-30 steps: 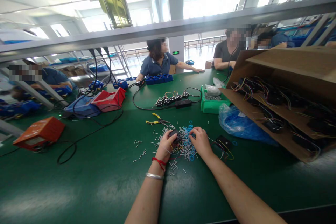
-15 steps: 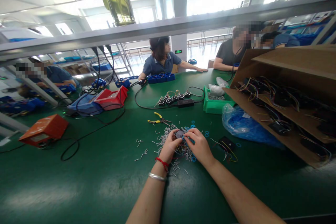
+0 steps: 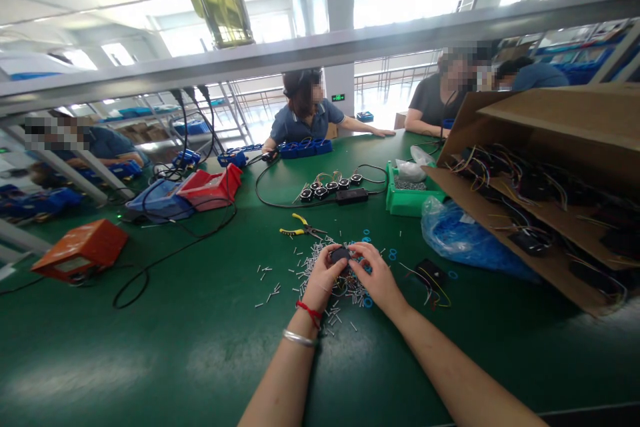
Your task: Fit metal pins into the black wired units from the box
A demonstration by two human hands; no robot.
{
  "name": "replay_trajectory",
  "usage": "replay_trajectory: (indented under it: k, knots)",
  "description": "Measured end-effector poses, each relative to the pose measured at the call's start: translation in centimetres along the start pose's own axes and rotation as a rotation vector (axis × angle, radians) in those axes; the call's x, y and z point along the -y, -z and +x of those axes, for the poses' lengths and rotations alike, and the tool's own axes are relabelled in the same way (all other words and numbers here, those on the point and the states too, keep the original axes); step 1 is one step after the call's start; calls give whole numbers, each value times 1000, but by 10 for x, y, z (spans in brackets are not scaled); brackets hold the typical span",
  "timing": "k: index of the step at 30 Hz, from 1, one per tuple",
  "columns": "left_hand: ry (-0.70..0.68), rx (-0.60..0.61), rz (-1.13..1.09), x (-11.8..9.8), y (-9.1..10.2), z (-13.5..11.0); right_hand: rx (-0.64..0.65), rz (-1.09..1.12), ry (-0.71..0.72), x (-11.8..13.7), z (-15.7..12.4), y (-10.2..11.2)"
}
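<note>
My left hand [image 3: 323, 273] is closed around a small black motor [image 3: 341, 254], which has a flat dark face turned up and thin wires hanging below it. The fingertips of my right hand [image 3: 373, 273] press on the motor's right edge. Beneath both hands spreads a heap of silver screws [image 3: 311, 268], partly hidden by them. Several blue rings [image 3: 393, 254] lie to the right of the heap. Another black motor with loose wires [image 3: 431, 273] rests on the table right of my right hand.
Yellow-handled pliers [image 3: 301, 227] lie beyond the screws. A row of motors [image 3: 320, 192], a green bin [image 3: 407, 203], a blue plastic bag [image 3: 455, 233] and a cardboard box [image 3: 530, 180] stand behind and right. Red bin [image 3: 213, 188] and orange device [image 3: 83, 250] are left. Co-workers sit opposite.
The black motor has tilted so its dark face shows more. My right fingers, earlier with blue rings at their tips, now rest against the motor's edge.
</note>
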State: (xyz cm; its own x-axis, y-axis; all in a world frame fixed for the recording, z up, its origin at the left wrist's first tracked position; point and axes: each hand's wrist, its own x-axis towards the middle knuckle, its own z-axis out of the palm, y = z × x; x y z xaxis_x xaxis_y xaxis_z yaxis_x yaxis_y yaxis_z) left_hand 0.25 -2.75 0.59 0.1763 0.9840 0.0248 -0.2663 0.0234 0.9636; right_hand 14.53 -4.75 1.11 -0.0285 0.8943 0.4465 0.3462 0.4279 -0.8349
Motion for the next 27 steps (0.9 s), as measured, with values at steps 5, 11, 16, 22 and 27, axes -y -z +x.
replay_trajectory:
  k: [5,11,16,22,27]
  knots:
    - [-9,-27,-50,-1,3,0,134,-9,89,6,0,2]
    - [102,-22,-168,-1,0,-2,159,-43,103,4,0,2]
    - [46,-27,-105,-3,1,-1,170,-43,123,1,-2,0]
    - [-5,-34,-20,2,5,1,168,-33,103,1,-2,0]
    - [42,-25,-47,6,4,1,168,-49,90,0,-2,-1]
